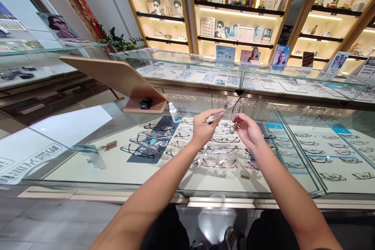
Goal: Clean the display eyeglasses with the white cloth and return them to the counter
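Note:
Above the glass counter, my left hand (206, 123) is closed around a slim pale-handled tool (215, 117). The tool's blurred tip points at the glasses, and its exact kind is unclear. Fingers of my right hand (247, 129) pinch a pair of eyeglasses (233, 125) with a thin dark frame, one temple standing upward. The hand partly hides this pair. Beneath both hands, rows of eyeglasses (221, 148) show in the display case (117, 172). A small white bottle (174, 112) stands on the counter to the left of my left hand.
A wooden-backed tilted stand (117, 76), probably a mirror, rises at the left with a small black block (145, 104) on its base. A keychain (109, 145) and a clear holder (92, 156) lie nearby. Another glass showcase (187, 74) and lit shelves (240, 9) stand behind.

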The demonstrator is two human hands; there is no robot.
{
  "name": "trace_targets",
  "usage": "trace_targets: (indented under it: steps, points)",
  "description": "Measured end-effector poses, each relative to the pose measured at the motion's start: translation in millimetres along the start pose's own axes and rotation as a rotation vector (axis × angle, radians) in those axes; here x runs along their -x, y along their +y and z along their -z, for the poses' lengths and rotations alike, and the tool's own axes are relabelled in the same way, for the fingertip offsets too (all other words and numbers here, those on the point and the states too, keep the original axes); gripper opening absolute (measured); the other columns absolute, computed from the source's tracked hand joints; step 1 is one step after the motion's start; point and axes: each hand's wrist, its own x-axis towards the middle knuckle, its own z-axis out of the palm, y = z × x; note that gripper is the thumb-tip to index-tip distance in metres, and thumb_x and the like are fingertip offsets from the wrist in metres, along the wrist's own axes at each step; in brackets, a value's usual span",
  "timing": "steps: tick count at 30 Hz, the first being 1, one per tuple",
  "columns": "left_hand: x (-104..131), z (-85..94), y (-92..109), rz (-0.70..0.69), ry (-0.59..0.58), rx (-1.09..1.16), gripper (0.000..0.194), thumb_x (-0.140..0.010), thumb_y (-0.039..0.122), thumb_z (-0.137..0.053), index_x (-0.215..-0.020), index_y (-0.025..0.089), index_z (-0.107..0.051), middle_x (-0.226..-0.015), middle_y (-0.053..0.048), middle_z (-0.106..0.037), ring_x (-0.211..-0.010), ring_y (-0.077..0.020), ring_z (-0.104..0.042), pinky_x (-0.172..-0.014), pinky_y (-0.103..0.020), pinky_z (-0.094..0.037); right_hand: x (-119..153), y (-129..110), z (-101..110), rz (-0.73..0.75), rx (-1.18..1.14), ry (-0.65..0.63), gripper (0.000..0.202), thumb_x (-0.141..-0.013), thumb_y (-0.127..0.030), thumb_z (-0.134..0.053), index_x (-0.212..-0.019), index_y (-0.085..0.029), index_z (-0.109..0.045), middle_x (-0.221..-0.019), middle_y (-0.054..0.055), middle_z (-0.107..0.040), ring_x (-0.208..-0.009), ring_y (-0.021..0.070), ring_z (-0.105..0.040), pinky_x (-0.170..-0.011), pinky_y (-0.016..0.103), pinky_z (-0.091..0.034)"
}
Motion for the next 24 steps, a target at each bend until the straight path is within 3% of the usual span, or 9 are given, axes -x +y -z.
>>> trace_targets:
  steps: [5, 12, 15, 18, 24]
  points:
    - [-15.7, 5.6, -3.6, 0.236, 0.132, 0.247, 0.042, -0.079, 0.055, -0.081, -0.097, 0.018, -0.075, -0.095, -0.009, -0.080, -0.052, -0.0090, -0.054, -0.046, -0.022, -0.037, 1.3, -3.4, 0.6, -0.060, 0.061, -0.088, 0.023, -0.065, -0.037, -0.080, -0.067, -0.024, -0.061, -0.074, -0.001, -0.063, -0.073, 0.0150, -0.056, -0.065, 0.028, -0.045]
    - [-24.2, 9.7, -8.8, 0.413, 0.149, 0.431, 0.057, -0.067, 0.055, -0.089, -0.104, 0.016, -0.069, -0.091, -0.006, -0.078, -0.051, -0.0057, -0.049, -0.043, -0.019, -0.030, 3.2, -2.5, -1.1, -0.079, 0.136, -0.182, 0.024, -0.067, -0.035, -0.074, -0.061, -0.023, -0.053, -0.073, 0.000, -0.059, -0.071, 0.0147, -0.054, -0.066, 0.029, -0.045]
    - [-22.7, 7.3, -6.5, 0.491, 0.069, 0.451, 0.063, -0.067, 0.052, -0.090, -0.114, 0.017, -0.067, -0.097, -0.007, -0.078, -0.053, -0.0061, -0.051, -0.043, -0.018, -0.028, 2.4, -2.3, -1.3, -0.054, 0.104, -0.159, 0.024, -0.068, -0.037, -0.078, -0.067, -0.024, -0.058, -0.078, 0.000, -0.064, -0.076, 0.0154, -0.058, -0.069, 0.029, -0.046]
    - [-20.0, 5.1, -3.6, 0.606, -0.042, 0.424, 0.063, -0.063, 0.050, -0.093, -0.110, 0.018, -0.066, -0.089, -0.004, -0.075, -0.050, -0.0054, -0.048, -0.042, -0.018, -0.024, 1.5, -2.4, -0.9, -0.034, 0.068, -0.151, 0.027, -0.067, -0.039, -0.083, -0.070, -0.024, -0.061, -0.085, 0.000, -0.071, -0.082, 0.0159, -0.061, -0.070, 0.028, -0.047]
    - [-13.2, 5.9, 2.5, 0.653, -0.470, 0.393, 0.055, -0.068, 0.063, -0.089, -0.090, 0.018, -0.068, -0.072, 0.001, -0.063, -0.042, -0.0035, -0.037, -0.041, -0.019, -0.020, 1.7, -1.3, 0.4, -0.012, 0.124, -0.201, 0.036, -0.073, -0.048, -0.083, -0.071, -0.024, -0.056, -0.099, 0.002, -0.077, -0.089, 0.0181, -0.065, -0.073, 0.030, -0.050]
